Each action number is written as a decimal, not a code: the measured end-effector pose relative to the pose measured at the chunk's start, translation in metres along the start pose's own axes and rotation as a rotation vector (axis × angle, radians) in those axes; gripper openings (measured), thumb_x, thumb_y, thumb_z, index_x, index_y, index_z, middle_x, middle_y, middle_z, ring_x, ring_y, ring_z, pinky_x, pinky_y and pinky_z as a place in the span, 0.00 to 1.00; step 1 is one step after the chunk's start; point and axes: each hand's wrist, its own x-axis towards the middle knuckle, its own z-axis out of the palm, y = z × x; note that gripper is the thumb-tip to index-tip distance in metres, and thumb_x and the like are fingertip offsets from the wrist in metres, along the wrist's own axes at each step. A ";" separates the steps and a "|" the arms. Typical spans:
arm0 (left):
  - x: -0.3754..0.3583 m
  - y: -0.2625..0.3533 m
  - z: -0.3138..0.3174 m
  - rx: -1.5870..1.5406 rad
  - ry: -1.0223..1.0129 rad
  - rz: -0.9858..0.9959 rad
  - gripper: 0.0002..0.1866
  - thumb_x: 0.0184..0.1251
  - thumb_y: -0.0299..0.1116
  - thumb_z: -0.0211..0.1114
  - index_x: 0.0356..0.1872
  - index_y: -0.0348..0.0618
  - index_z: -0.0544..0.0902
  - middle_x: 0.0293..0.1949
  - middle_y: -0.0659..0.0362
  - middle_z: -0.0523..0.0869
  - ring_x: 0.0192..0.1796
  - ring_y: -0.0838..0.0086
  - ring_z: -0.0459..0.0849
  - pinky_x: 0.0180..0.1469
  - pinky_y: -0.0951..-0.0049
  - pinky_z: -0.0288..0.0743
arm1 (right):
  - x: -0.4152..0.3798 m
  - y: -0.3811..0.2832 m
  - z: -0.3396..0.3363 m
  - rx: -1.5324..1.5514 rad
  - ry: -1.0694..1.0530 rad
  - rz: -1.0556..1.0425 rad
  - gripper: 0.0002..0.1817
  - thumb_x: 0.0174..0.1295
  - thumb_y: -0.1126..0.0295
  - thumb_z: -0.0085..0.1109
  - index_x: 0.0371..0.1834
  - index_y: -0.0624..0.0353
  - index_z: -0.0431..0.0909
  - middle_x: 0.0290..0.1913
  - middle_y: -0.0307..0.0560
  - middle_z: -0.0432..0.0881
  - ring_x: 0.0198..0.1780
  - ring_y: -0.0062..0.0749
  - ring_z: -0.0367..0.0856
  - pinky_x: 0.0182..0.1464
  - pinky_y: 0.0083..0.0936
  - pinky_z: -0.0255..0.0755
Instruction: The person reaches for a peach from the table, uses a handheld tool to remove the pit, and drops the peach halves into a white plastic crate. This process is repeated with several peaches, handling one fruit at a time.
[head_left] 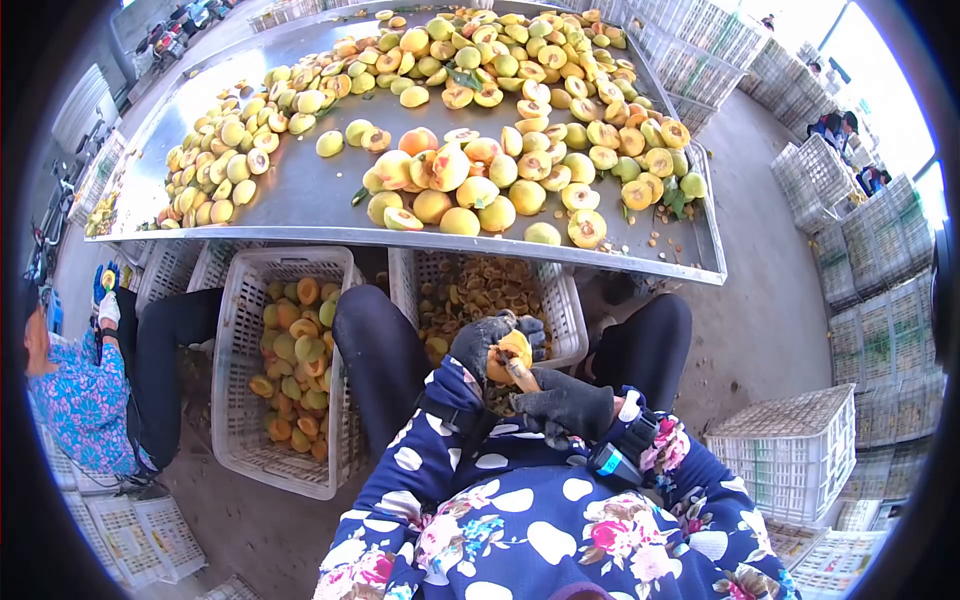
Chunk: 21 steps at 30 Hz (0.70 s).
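My left hand (488, 348), in a dark glove, is closed around a cut yellow-orange fruit (512, 349) above my lap. Lower and to the right, my right hand (565, 402), also gloved, grips a tool with a light wooden handle (522, 376). The tool's tip meets the fruit and is hidden. Below and beyond my hands, a white crate (568, 315) between my knees holds many small fruit pieces. Another white crate (228, 400), left of my knee, holds halved fruits (298, 350).
A metal table (300, 190) ahead bears a heap of whole and halved fruits (440, 170); its raised edge runs beyond my knees. A co-worker (95, 390) sits at the left. An upturned crate (785, 450) and stacked crates (890, 320) stand at the right.
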 end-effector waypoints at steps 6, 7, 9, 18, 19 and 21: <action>0.028 -0.026 -0.058 0.400 -0.081 0.191 0.22 0.69 0.41 0.38 0.51 0.33 0.68 0.50 0.50 0.75 0.52 0.65 0.74 0.56 0.64 0.66 | 0.004 0.004 -0.008 0.107 0.009 0.040 0.13 0.58 0.64 0.53 0.37 0.63 0.67 0.16 0.37 0.70 0.07 0.17 0.65 0.07 0.13 0.61; 0.028 -0.025 -0.057 0.527 -0.086 0.249 0.23 0.70 0.42 0.36 0.53 0.32 0.67 0.52 0.48 0.73 0.54 0.63 0.72 0.58 0.63 0.65 | 0.006 0.005 -0.009 0.149 -0.010 0.028 0.13 0.58 0.64 0.53 0.37 0.63 0.68 0.16 0.36 0.70 0.08 0.16 0.64 0.07 0.12 0.60; 0.026 -0.025 -0.053 0.604 -0.019 0.338 0.22 0.68 0.42 0.39 0.51 0.32 0.68 0.51 0.49 0.74 0.52 0.63 0.73 0.56 0.64 0.65 | 0.009 0.010 -0.011 0.231 -0.049 0.002 0.13 0.58 0.63 0.52 0.35 0.63 0.69 0.15 0.35 0.69 0.08 0.15 0.64 0.07 0.12 0.60; 0.016 -0.013 0.013 -0.341 0.061 0.363 0.21 0.64 0.42 0.46 0.46 0.33 0.71 0.39 0.55 0.80 0.43 0.69 0.77 0.49 0.73 0.69 | 0.014 0.014 -0.010 0.292 -0.048 -0.055 0.12 0.61 0.64 0.51 0.36 0.64 0.69 0.14 0.36 0.68 0.06 0.12 0.58 0.06 0.11 0.55; 0.023 -0.019 -0.007 -0.280 -0.113 0.411 0.22 0.66 0.43 0.44 0.48 0.32 0.69 0.42 0.54 0.79 0.46 0.68 0.76 0.52 0.71 0.68 | 0.014 0.014 -0.009 0.325 -0.055 -0.069 0.13 0.61 0.64 0.51 0.36 0.64 0.69 0.14 0.35 0.68 0.06 0.12 0.58 0.06 0.11 0.55; 0.035 -0.032 -0.037 -0.146 -0.213 0.473 0.24 0.68 0.45 0.42 0.51 0.31 0.67 0.47 0.51 0.77 0.51 0.65 0.74 0.57 0.69 0.64 | 0.017 0.018 -0.008 0.393 -0.071 -0.097 0.13 0.61 0.63 0.51 0.34 0.64 0.68 0.14 0.35 0.67 0.06 0.12 0.58 0.06 0.10 0.54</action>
